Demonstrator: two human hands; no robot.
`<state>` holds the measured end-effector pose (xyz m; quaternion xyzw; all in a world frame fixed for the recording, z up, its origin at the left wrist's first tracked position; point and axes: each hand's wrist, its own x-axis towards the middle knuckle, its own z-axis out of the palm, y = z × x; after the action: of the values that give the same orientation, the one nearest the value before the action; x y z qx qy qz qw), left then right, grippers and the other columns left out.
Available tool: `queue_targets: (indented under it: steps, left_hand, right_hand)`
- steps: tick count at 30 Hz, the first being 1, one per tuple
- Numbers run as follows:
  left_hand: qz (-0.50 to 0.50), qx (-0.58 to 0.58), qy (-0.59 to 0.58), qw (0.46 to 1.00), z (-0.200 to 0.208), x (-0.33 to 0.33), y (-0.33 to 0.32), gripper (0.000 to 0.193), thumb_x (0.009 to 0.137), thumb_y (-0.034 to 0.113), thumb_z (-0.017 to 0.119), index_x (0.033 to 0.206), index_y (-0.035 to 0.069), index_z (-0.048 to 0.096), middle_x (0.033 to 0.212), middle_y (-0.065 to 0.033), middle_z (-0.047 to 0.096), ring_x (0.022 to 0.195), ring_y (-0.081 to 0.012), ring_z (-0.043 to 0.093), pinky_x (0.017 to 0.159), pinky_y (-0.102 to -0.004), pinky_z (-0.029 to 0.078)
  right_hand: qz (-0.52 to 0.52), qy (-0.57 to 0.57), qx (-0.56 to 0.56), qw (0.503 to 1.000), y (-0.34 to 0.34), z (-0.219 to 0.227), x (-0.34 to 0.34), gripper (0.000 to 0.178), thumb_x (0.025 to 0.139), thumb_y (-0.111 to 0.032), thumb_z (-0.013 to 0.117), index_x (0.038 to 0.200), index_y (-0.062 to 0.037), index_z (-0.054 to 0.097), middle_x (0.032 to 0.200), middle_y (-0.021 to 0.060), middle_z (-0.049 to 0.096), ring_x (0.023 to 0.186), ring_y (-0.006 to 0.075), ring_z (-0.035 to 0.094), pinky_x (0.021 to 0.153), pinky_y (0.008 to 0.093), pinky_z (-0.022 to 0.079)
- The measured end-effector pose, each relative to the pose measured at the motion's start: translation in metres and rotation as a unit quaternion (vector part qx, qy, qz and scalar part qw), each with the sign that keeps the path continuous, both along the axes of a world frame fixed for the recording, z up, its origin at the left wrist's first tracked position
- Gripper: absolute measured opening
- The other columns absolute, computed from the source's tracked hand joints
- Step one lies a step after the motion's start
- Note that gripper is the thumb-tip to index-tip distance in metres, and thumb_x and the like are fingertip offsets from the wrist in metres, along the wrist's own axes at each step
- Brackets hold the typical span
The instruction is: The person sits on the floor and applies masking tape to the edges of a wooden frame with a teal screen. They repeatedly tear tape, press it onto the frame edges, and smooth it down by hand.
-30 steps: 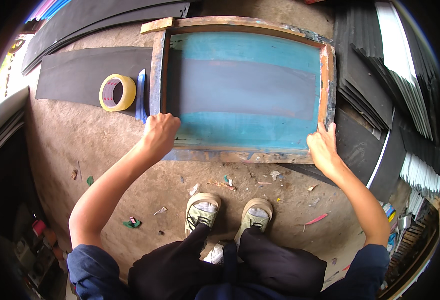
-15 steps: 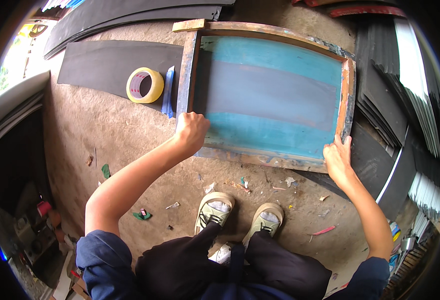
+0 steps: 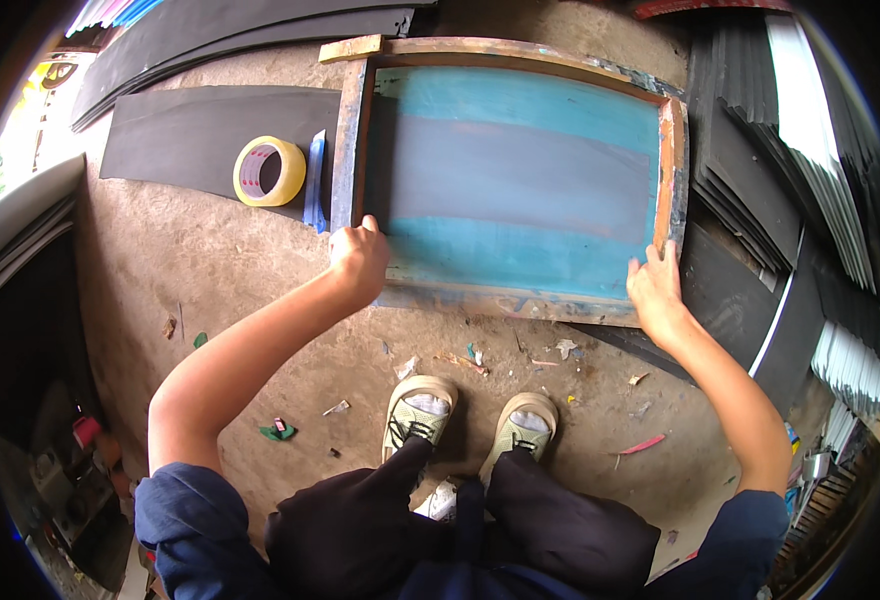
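Observation:
A wooden screen-printing frame (image 3: pixel 516 304) with teal mesh and a broad grey band across its middle lies in front of my feet. My left hand (image 3: pixel 360 262) is closed round the lower part of its left rail, thumb side up. At the lower right corner, my right hand (image 3: pixel 658 290) grips the right rail, with one finger stretched along the wood and the others bent inward over the mesh edge. The undersides of both grips are hidden. Through the mesh's middle shows a dark band, in line with a black sheet (image 3: pixel 175 130) that extends out on the left.
On the black sheet are a roll of clear yellowish tape (image 3: pixel 243 172) and a blue strip (image 3: pixel 315 185). Stacked black sheets (image 3: pixel 750 215) stand close by the frame's right side, more black sheets (image 3: pixel 230 45) at the far left. Scraps (image 3: pixel 460 363) litter the concrete floor.
The whole view has shifted slightly, so everything sits a little further left and up. Both hands stay on the frame; their fingers have changed position slightly. Frame and tape keep nearly the same spacing.

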<state>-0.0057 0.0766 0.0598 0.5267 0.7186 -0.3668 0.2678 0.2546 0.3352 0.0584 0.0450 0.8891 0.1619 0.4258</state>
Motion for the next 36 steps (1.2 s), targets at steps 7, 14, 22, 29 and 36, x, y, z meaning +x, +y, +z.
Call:
queue_targets:
  steps: [7, 14, 22, 29, 36]
  left_hand:
    - [-0.014, 0.072, 0.032, 0.997, 0.014, 0.000, -0.015, 0.025, 0.075, 0.018, 0.063, 0.096, 0.007, 0.055, 0.090, -0.0064, 0.052, 0.084, -0.0186, 0.059, 0.068, -0.0325, 0.046]
    - [0.080, 0.321, -0.301, 0.894, 0.044, -0.009, -0.046, 0.047, 0.081, 0.033, 0.063, 0.118, 0.008, 0.048, 0.110, -0.0099, 0.057, 0.103, -0.0268, 0.055, 0.085, -0.0390, 0.045]
    - [0.112, 0.344, -0.363, 0.858, 0.026, -0.006, -0.044, 0.023, 0.085, 0.020, 0.058, 0.104, 0.007, 0.063, 0.085, -0.0127, 0.066, 0.073, -0.0299, 0.064, 0.065, -0.0364, 0.052]
    - [0.136, 0.315, -0.385, 0.857, 0.026, -0.014, -0.037, 0.018, 0.086, 0.013, 0.055, 0.100, 0.006, 0.065, 0.084, -0.0133, 0.066, 0.072, -0.0290, 0.064, 0.062, -0.0335, 0.052]
    - [0.142, 0.322, -0.403, 0.845, 0.029, -0.015, -0.043, 0.023, 0.089, 0.024, 0.053, 0.102, 0.008, 0.064, 0.078, -0.0143, 0.065, 0.069, -0.0317, 0.063, 0.061, -0.0372, 0.051]
  right_hand:
    - [-0.118, 0.140, -0.118, 0.976, 0.007, 0.025, 0.001, 0.041, 0.075, -0.019, 0.068, 0.110, -0.0019, 0.054, 0.097, 0.0115, 0.063, 0.102, 0.0250, 0.051, 0.092, 0.0381, 0.037]
    - [-0.118, 0.372, -0.385, 0.836, -0.026, 0.033, 0.033, 0.037, 0.076, -0.017, 0.067, 0.108, -0.0011, 0.056, 0.101, 0.0142, 0.061, 0.097, 0.0293, 0.057, 0.087, 0.0406, 0.044]
    - [-0.210, 0.330, -0.414, 0.822, -0.012, 0.019, 0.031, 0.012, 0.083, -0.006, 0.057, 0.093, -0.0013, 0.061, 0.085, 0.0159, 0.064, 0.079, 0.0320, 0.063, 0.069, 0.0368, 0.050]
    - [-0.269, 0.272, -0.458, 0.802, 0.002, 0.018, 0.024, 0.016, 0.090, -0.013, 0.051, 0.099, -0.0021, 0.059, 0.084, 0.0131, 0.066, 0.077, 0.0283, 0.065, 0.066, 0.0338, 0.050]
    - [-0.304, 0.272, -0.446, 0.797, -0.003, 0.021, 0.040, 0.017, 0.087, -0.011, 0.055, 0.103, -0.0043, 0.058, 0.091, 0.0137, 0.066, 0.079, 0.0296, 0.065, 0.068, 0.0352, 0.050]
